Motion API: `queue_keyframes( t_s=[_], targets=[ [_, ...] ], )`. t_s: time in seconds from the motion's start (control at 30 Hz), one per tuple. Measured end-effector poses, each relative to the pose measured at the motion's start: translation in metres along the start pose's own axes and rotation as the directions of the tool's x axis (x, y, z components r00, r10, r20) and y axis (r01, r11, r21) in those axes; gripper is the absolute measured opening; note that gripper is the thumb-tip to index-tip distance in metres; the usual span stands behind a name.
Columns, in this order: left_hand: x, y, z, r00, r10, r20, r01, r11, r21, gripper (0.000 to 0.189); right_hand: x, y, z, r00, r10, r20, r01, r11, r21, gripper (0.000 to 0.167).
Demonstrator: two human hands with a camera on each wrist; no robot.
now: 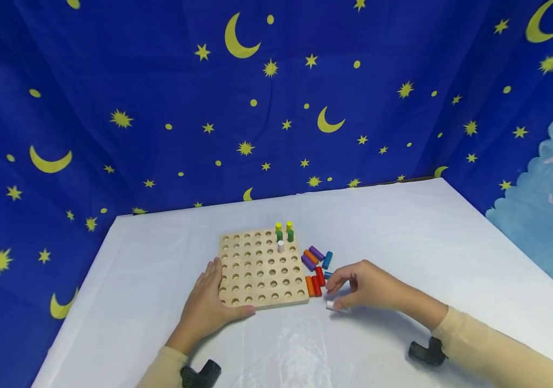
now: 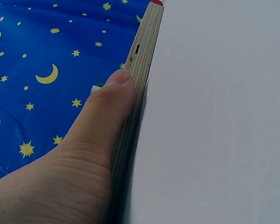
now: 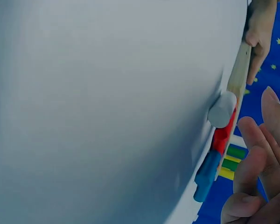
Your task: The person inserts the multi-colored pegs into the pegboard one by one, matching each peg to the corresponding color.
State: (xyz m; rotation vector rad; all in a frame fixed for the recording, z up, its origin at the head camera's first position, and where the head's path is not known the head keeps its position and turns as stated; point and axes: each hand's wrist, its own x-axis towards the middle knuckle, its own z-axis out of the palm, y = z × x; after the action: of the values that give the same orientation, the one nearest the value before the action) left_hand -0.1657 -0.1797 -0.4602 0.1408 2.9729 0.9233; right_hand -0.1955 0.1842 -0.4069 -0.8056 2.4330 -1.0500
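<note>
The right hand [image 1: 368, 285], thumb and fingers parted and gripping nothing, nears a white cylindrical peg [image 3: 220, 114] lying right of a pale wooden holed board [image 1: 254, 292], which the left hand [image 1: 207, 307] braces. Fetching this peg seems the current step; next likely calls for pinching it.

In the pegboard [image 1: 254, 280], far right: upright pegs [image 1: 281, 247]; right of it: loose pegs [image 1: 311, 257], right hand [image 1: 367, 285]; at left edge: left hand [image 1: 206, 303].

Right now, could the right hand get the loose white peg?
Very likely yes. The right hand is right by the loose white peg, thumb and fingers spread, and nothing seems to stand between them. The red pegs lie off to one side.
</note>
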Motion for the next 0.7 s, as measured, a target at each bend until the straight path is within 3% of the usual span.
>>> queue_keyframes(
  t_s=[0.43, 0.7],
  targets=[
    [-0.0006, -0.0006, 0.0008, 1.0, 0.008, -0.001, -0.008, 1.0, 0.009, 0.147, -0.0057, 0.0046, 0.0049, 0.999, 0.007, 0.039, -0.003, 0.995, -0.101, 0.028],
    [-0.0005, -0.0006, 0.0012, 1.0, 0.011, -0.004, -0.011, 1.0, 0.014, 0.147, -0.0035, 0.0069, 0.0023, 0.998, -0.011, 0.064, 0.025, 0.973, -0.228, 0.026]
  ],
)
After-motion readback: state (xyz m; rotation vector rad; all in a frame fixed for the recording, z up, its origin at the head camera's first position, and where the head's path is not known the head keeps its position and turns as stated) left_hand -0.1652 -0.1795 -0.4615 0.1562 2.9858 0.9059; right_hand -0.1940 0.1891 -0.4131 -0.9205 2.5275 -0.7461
